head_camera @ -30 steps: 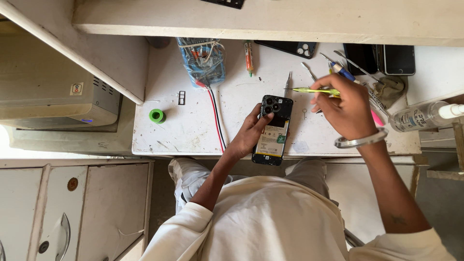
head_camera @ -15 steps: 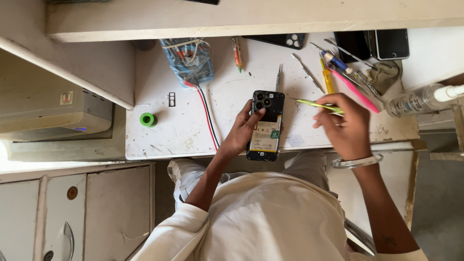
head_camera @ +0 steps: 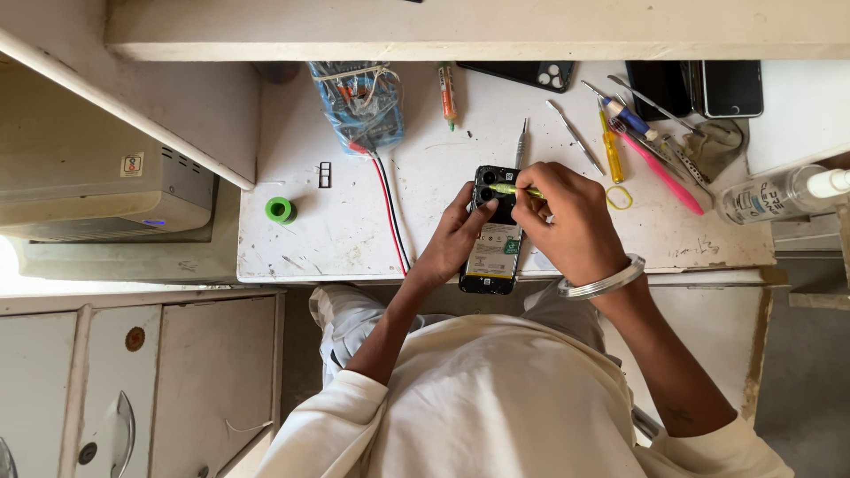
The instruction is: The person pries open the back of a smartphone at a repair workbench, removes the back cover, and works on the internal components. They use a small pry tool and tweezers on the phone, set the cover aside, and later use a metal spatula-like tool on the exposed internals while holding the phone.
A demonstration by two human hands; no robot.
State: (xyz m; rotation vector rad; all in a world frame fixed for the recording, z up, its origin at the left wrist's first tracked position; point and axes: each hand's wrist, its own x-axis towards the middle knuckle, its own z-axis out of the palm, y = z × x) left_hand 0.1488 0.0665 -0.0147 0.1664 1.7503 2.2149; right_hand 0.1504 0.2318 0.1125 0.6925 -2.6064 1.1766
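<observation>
An opened smartphone [head_camera: 491, 232] lies back-up on the white worktable [head_camera: 336, 230], its black camera block at the far end and its inner boards showing. My left hand [head_camera: 456, 239] grips the phone's left edge, thumb by the camera block. My right hand [head_camera: 567, 221] holds a thin yellow-green tool [head_camera: 512, 189] with its tip over the camera block. A silver bangle [head_camera: 604, 280] circles my right wrist.
Several tweezers, a pink tool [head_camera: 660, 171] and a yellow tool lie at the back right beside two dark phones [head_camera: 699, 88]. A clear bottle [head_camera: 779, 195] lies at the right edge. A blue bag of wires [head_camera: 359, 102], red and black leads and a green tape roll [head_camera: 281, 210] sit left.
My right hand moved left from the tool pile, bringing the yellow-green tool over the phone's camera block. My left hand kept its hold on the phone.
</observation>
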